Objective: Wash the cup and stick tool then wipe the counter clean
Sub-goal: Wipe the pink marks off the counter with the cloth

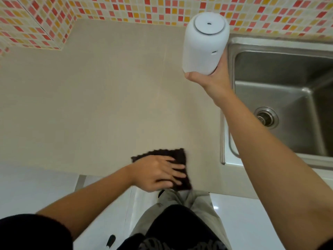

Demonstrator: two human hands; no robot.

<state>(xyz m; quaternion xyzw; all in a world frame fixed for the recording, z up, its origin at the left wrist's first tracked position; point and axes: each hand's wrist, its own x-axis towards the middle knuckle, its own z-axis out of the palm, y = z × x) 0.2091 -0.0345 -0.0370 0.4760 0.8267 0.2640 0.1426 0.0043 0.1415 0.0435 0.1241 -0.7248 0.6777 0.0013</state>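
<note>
At the counter [108, 98] edge, a dark cloth [180, 157] is pressed flat by the open left hand [158, 172]; a white container [203, 44] is gripped aloft by the right hand [212, 78]; if tilted, it may slip.

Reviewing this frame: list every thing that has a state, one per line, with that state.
White container: upright, lid on, lifted above the counter.
Right hand: grip closed around the container's base.
Dark cloth: flat on the counter, near its front edge.
Left hand: fingers spread, pressing on the cloth.
Sink: no items inside, drain uncovered.
</note>
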